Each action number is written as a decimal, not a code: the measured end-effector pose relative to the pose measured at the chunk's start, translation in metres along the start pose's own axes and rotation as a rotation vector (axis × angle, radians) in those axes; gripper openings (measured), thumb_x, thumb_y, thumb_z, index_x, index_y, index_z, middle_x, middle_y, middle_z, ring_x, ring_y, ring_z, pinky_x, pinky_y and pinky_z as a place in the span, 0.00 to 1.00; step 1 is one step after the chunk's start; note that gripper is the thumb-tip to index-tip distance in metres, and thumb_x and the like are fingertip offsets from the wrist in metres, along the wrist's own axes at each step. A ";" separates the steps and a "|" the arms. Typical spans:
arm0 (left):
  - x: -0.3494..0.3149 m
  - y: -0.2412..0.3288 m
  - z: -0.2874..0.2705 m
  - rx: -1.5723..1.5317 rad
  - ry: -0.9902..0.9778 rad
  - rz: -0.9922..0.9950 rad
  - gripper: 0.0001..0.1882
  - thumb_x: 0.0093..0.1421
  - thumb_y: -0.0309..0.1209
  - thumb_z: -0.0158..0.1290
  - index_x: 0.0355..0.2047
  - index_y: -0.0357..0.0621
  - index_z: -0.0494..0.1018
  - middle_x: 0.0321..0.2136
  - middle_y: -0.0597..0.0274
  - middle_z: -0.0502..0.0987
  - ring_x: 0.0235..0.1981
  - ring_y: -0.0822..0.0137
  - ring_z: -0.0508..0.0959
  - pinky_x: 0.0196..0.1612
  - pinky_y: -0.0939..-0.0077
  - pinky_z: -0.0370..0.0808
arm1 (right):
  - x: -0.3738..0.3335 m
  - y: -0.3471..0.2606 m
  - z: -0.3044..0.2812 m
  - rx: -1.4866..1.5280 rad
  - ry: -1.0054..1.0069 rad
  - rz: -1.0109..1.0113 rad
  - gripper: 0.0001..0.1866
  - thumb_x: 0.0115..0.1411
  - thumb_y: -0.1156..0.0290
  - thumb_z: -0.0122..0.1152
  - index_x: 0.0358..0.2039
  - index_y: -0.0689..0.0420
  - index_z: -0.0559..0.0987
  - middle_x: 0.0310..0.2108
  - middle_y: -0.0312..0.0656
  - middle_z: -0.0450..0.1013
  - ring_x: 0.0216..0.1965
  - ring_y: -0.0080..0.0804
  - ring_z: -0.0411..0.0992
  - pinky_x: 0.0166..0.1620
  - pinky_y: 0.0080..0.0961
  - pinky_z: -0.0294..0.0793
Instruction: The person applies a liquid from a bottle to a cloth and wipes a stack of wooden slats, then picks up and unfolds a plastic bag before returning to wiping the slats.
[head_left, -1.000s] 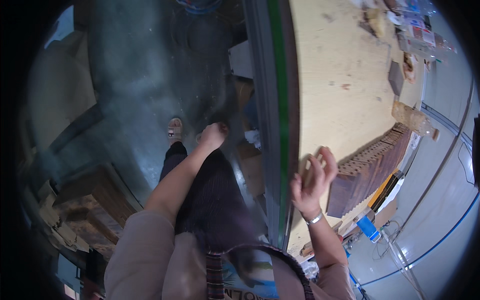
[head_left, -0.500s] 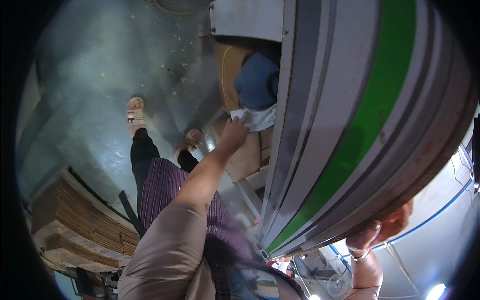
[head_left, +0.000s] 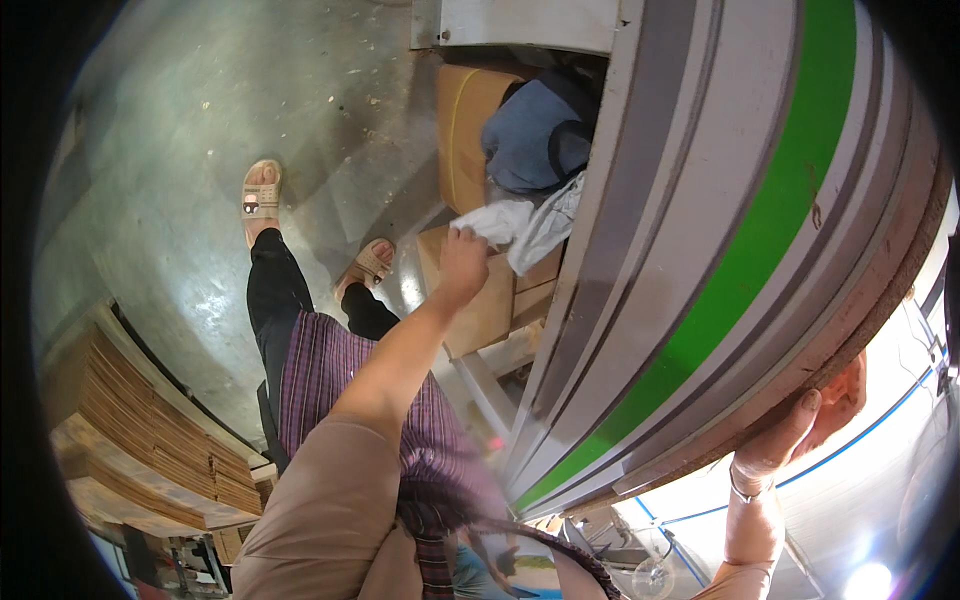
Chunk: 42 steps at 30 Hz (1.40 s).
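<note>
My left hand [head_left: 464, 268] reaches down to a shelf space under the striped panel. Its fingers are closed on a crumpled white cloth [head_left: 506, 222]. Behind the cloth lies a blue-grey fabric bundle [head_left: 532, 138] with a dark strap, beside a brown cardboard box [head_left: 466, 140]. Another carton [head_left: 472, 305] sits below my left hand. On the far right, my right hand [head_left: 800, 420] rests against the worn brown edge [head_left: 765, 430] of the panel, thumb apart from the fingers. Nothing shows in that hand, and part of it is turned away.
A long grey panel [head_left: 690, 230] with a green stripe fills the right side. Flattened cardboard [head_left: 165, 430] is stacked at the lower left. My sandalled feet [head_left: 262, 190] stand on the grey floor [head_left: 180, 200]. A white metal beam [head_left: 525, 22] crosses above the shelf space.
The white cloth is drawn out and spread more, with my left hand on its near end. The view has shifted and brightened. My right hand stays at the panel's edge.
</note>
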<state>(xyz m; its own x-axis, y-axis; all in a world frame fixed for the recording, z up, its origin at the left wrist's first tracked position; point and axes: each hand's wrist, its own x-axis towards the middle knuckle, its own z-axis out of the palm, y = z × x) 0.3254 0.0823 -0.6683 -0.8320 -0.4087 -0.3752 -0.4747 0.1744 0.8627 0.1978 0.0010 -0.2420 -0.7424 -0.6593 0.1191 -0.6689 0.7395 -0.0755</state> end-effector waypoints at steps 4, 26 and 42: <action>0.028 0.011 0.008 -0.058 0.021 0.216 0.13 0.47 0.23 0.55 0.35 0.44 0.81 0.50 0.46 0.71 0.50 0.47 0.70 0.49 0.55 0.71 | -0.005 0.011 -0.009 -0.112 0.050 -0.011 0.35 0.63 0.44 0.36 0.61 0.59 0.57 0.57 0.51 0.59 0.59 0.40 0.60 0.57 0.49 0.62; 0.140 0.065 0.118 -0.074 -0.263 0.067 0.11 0.56 0.33 0.54 0.37 0.47 0.81 0.53 0.60 0.74 0.57 0.59 0.70 0.51 0.56 0.70 | -0.005 0.026 -0.032 -0.465 0.079 -0.330 0.35 0.62 0.39 0.39 0.62 0.49 0.59 0.57 0.51 0.59 0.59 0.42 0.61 0.58 0.49 0.63; -0.022 0.003 0.026 -0.884 -0.097 -0.072 0.08 0.57 0.24 0.56 0.37 0.36 0.76 0.35 0.62 0.78 0.42 0.68 0.74 0.46 0.73 0.69 | -0.002 0.026 -0.020 -0.214 0.101 -0.187 0.36 0.61 0.42 0.41 0.57 0.60 0.63 0.52 0.50 0.62 0.55 0.35 0.64 0.58 0.44 0.62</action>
<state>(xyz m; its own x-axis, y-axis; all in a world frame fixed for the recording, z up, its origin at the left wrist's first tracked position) 0.3350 0.1156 -0.6664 -0.8482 -0.3072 -0.4314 -0.1653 -0.6203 0.7667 0.1829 0.0245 -0.2249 -0.5926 -0.7777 0.2098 -0.7623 0.6256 0.1659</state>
